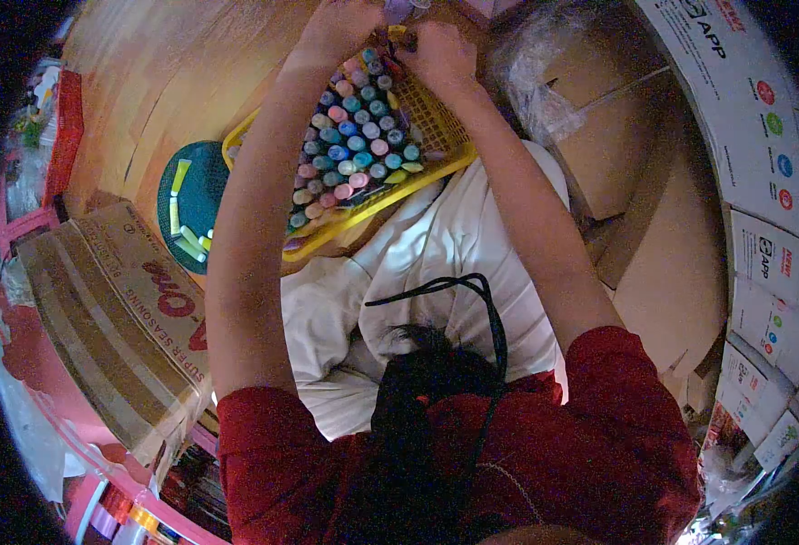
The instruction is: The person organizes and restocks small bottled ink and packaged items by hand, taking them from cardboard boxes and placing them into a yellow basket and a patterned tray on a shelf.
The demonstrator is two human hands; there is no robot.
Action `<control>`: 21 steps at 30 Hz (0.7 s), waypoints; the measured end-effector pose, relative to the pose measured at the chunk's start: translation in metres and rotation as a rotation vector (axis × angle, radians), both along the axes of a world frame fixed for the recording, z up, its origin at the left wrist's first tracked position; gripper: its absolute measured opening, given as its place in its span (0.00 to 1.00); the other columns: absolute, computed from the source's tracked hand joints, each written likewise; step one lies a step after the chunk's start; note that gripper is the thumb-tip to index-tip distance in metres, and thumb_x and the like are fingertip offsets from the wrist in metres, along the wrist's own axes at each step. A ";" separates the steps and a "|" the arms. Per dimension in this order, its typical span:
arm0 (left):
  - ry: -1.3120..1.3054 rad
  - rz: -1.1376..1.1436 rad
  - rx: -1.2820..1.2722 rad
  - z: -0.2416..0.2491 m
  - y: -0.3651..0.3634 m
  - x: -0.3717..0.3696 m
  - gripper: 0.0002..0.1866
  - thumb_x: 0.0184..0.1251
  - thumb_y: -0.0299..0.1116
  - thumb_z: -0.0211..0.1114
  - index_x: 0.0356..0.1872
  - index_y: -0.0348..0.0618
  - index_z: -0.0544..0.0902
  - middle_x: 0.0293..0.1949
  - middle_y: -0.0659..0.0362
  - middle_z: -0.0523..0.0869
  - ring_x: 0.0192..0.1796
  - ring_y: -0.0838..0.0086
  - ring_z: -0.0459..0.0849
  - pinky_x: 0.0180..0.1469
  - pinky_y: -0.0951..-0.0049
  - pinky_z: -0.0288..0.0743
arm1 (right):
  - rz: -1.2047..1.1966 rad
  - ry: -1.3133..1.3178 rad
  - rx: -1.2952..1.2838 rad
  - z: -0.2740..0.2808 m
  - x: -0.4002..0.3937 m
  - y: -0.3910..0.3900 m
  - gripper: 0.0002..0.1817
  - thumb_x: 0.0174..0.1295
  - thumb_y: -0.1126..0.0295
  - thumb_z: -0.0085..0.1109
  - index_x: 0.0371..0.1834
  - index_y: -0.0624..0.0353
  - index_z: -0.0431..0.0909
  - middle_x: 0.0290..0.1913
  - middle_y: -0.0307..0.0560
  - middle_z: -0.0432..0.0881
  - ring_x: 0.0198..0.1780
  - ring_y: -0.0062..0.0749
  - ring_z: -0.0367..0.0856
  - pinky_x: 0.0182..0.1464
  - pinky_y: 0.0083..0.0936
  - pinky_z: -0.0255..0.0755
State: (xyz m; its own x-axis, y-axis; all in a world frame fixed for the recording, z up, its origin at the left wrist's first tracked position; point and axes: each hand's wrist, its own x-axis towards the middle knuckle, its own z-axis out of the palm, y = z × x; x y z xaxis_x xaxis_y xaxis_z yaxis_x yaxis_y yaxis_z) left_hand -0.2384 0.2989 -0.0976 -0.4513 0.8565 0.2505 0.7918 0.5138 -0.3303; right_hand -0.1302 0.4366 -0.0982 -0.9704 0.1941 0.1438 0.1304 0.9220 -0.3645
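A yellow plastic basket (363, 221) sits in front of my lap, packed with capped markers (354, 143) standing on end in pink, teal, blue and grey. Both hands meet over its far edge. My left hand (349, 25) is partly cut off by the top of the view, its fingers curled beside a small purple item (403, 9). Close by on the right, my right hand (440, 56) is closed, fingertips pinched at a small dark and yellow piece. I cannot tell what the hands hold between them.
A round dark green basket (190, 173) with pale yellow-green pieces stands left of the markers. Cardboard boxes lie at left (113, 291) and right (640, 163), with clear plastic wrap (540, 73) nearby. White printed cartons (735, 100) line the far right. A red basket (68, 123) is at far left.
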 end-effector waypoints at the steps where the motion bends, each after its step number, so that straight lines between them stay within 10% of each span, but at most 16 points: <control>1: -0.055 0.012 -0.025 0.004 0.001 0.002 0.10 0.54 0.39 0.53 0.27 0.50 0.82 0.37 0.60 0.80 0.53 0.69 0.71 0.53 0.58 0.60 | 0.011 -0.009 -0.012 -0.002 -0.001 0.001 0.17 0.48 0.53 0.60 0.39 0.48 0.80 0.34 0.53 0.81 0.38 0.46 0.80 0.39 0.43 0.74; 21: -0.104 0.057 -0.072 0.017 -0.001 0.008 0.11 0.56 0.39 0.53 0.38 0.52 0.79 0.41 0.61 0.81 0.52 0.69 0.73 0.53 0.61 0.58 | -0.012 0.001 -0.015 -0.006 -0.002 0.013 0.17 0.50 0.49 0.58 0.39 0.43 0.81 0.32 0.50 0.81 0.35 0.46 0.80 0.38 0.42 0.74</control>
